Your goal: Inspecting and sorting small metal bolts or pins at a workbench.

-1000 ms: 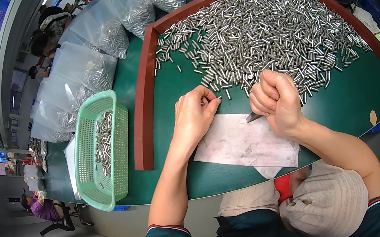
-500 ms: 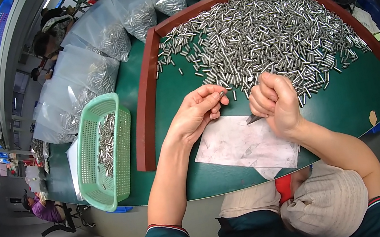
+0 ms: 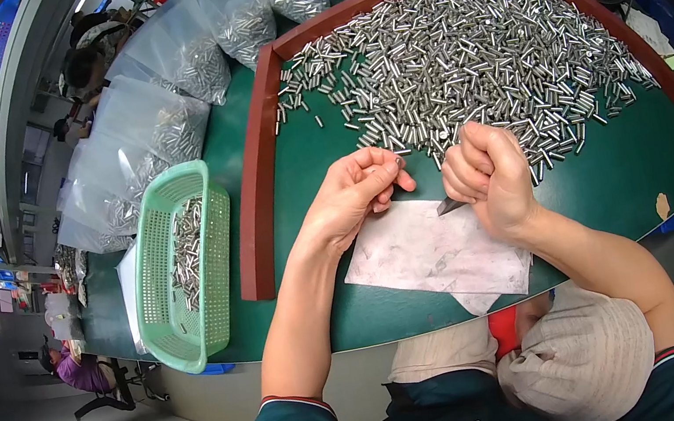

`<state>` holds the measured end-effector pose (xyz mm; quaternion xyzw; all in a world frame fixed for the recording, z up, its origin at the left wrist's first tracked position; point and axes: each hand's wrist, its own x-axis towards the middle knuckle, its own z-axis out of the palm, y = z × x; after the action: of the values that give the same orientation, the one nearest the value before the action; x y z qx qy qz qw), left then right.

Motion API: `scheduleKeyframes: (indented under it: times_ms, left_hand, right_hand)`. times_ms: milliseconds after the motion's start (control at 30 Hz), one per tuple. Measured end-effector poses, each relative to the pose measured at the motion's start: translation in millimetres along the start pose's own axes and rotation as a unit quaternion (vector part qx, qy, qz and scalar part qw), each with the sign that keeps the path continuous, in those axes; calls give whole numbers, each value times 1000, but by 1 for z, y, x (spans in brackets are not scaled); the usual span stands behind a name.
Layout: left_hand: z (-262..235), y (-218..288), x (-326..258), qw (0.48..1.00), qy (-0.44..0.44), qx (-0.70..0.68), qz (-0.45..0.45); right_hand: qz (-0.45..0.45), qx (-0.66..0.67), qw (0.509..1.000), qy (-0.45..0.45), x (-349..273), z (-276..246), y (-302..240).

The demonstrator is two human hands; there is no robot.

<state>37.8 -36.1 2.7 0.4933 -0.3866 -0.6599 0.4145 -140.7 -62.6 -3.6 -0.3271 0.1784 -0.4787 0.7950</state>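
Two bare hands are working over one green table (image 3: 633, 170) edged by one reddish-brown rail (image 3: 257, 188). The left hand (image 3: 352, 194) is pinching a single small metal pin (image 3: 397, 161) between thumb and fingertips, its fingers curled closed around it, so the pin is sitting right at the tip of that grip. The right hand (image 3: 487, 176) is clenched into a fist around one dark pointed tool (image 3: 449, 206), whose tip is sticking out from the underside of the fist toward the left hand, just short of touching it. One sheet of whitish paper (image 3: 433, 252) is lying directly beneath both hands. Just beyond the knuckles, one large heap of metal pins (image 3: 471, 54), far too many to count, is spreading across the table. Well off to the left of the left hand, one green plastic basket (image 3: 185, 263) is holding more pins. Farther beyond, at least five clear bags (image 3: 156, 142) of pins are leaning together.
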Motion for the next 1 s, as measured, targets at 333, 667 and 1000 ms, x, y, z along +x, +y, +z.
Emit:
scheduleKeyframes:
  times_ms: [333,667,1000]
  left_hand:
    - [25,-3,-12,878,-40,459,129]
    - [34,2,-15,861,-13,500,96]
    - [32,-3,-15,852,-2,508,125]
  right_hand:
    - [-38,14,999,-30,-3,-3,0]
    - [-59,-14,998,-29,-4,0,6]
    - [-60,-7,998,-13,-6,4,7]
